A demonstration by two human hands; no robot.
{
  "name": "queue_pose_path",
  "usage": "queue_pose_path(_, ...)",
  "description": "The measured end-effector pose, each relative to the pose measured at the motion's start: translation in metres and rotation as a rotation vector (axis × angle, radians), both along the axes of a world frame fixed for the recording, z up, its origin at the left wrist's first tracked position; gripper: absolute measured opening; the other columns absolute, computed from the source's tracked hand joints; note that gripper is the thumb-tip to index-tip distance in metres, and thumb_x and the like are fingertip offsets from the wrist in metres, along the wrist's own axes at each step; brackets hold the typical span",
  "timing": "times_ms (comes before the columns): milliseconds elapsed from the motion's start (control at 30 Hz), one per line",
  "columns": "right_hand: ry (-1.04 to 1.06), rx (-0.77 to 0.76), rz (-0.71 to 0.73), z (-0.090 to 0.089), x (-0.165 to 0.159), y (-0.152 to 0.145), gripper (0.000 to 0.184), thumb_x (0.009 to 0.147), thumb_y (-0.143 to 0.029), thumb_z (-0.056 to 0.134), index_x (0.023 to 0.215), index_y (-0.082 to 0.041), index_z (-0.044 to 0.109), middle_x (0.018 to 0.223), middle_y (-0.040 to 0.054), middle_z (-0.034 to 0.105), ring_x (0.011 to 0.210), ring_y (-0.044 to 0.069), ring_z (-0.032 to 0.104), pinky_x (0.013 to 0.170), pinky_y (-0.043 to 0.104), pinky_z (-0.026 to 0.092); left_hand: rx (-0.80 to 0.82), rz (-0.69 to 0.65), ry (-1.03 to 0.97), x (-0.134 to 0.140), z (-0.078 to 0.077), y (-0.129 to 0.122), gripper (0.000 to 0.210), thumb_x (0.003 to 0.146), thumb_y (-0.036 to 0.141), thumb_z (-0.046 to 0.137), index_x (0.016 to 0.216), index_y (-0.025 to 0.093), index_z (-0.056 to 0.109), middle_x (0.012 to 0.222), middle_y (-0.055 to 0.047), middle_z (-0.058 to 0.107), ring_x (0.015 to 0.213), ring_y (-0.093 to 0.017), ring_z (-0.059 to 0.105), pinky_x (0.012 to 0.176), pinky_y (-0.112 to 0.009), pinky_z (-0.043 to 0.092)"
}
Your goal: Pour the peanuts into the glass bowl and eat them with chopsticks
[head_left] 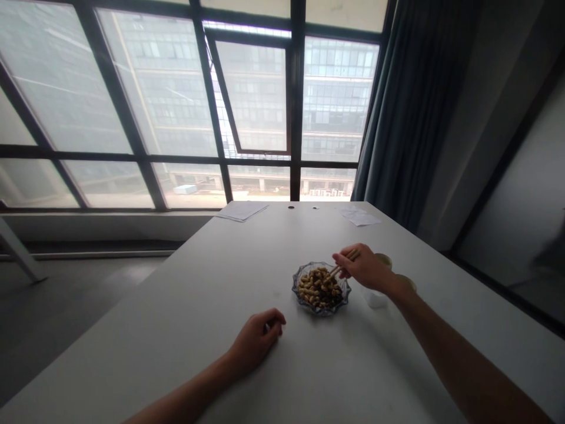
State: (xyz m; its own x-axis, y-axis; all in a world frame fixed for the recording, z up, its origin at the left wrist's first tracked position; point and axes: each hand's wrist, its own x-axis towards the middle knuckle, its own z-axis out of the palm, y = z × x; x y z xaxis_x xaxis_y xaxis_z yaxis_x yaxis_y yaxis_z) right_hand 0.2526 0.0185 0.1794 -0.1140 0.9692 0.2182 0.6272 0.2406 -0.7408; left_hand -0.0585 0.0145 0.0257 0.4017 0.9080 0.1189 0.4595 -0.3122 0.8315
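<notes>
My right hand grips a pair of chopsticks. Their tips reach into a glass dish with a scalloped rim, among peanuts in their shells and small dark pieces that look like seeds. Whether the tips pinch anything is too small to tell. Left of the dish and nearer me, my left hand rests on the white table with its fingers loosely curled in and nothing visible in them. Behind my right hand and wrist stand two pale round containers, partly hidden.
On the white table, sheets of paper lie at the far left and a crumpled sheet at the far right. Two small round spots sit near the far edge. Beyond are windows, one tilted open, and a dark curtain.
</notes>
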Motion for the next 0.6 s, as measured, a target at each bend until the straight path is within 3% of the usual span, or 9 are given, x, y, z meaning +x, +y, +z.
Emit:
queue_pose_path(100,-0.008,-0.069,-0.012,0.006,0.008,-0.008,0.038,0.097,-0.045,0.067,0.072,-0.016,0.075,0.064,0.0086,0.078,0.06,0.024,0.077,0.055,0.028,0.056,0.0,-0.013,0.001,-0.001,-0.004,0.001,0.026,0.082,0.032,0.054,0.092,0.018,0.073,0.076,-0.003,0.072,0.071,-0.02,0.062,0.071,-0.029,0.047)
queue_pose_path(200,0.052,-0.123,0.087,0.002,0.001,-0.01,0.04,0.094,-0.051,0.07,0.076,-0.017,0.076,0.068,0.0078,0.079,0.066,0.025,0.079,0.059,0.029,0.059,0.001,-0.024,-0.005,-0.001,-0.005,0.002,0.026,0.082,0.032,0.053,0.092,0.018,0.073,0.077,-0.002,0.073,0.072,-0.02,0.062,0.071,-0.029,0.047)
queue_pose_path(300,0.059,-0.081,0.139,0.0,-0.013,-0.005,0.044,0.093,-0.057,0.071,0.075,-0.017,0.077,0.069,0.0074,0.079,0.067,0.026,0.079,0.059,0.03,0.059,0.001,-0.026,0.003,-0.001,-0.003,0.001,0.026,0.083,0.032,0.053,0.092,0.018,0.072,0.077,-0.003,0.072,0.071,-0.02,0.062,0.07,-0.029,0.046)
queue_pose_path(467,-0.002,-0.018,0.074,0.016,-0.015,-0.01,0.048,0.095,-0.057,0.069,0.069,-0.017,0.075,0.062,0.0074,0.076,0.058,0.023,0.075,0.054,0.028,0.055,0.013,-0.022,0.018,-0.001,-0.003,0.0,0.026,0.084,0.032,0.051,0.092,0.018,0.072,0.077,-0.002,0.072,0.07,-0.02,0.06,0.069,-0.029,0.045)
queue_pose_path(600,0.025,-0.121,0.221,0.013,-0.016,-0.018,0.044,0.097,-0.056,0.068,0.078,-0.017,0.079,0.072,0.0063,0.08,0.065,0.023,0.077,0.057,0.029,0.057,0.015,-0.02,0.037,-0.001,-0.006,0.001,0.026,0.083,0.031,0.051,0.091,0.018,0.072,0.076,-0.002,0.071,0.071,-0.02,0.06,0.069,-0.029,0.044)
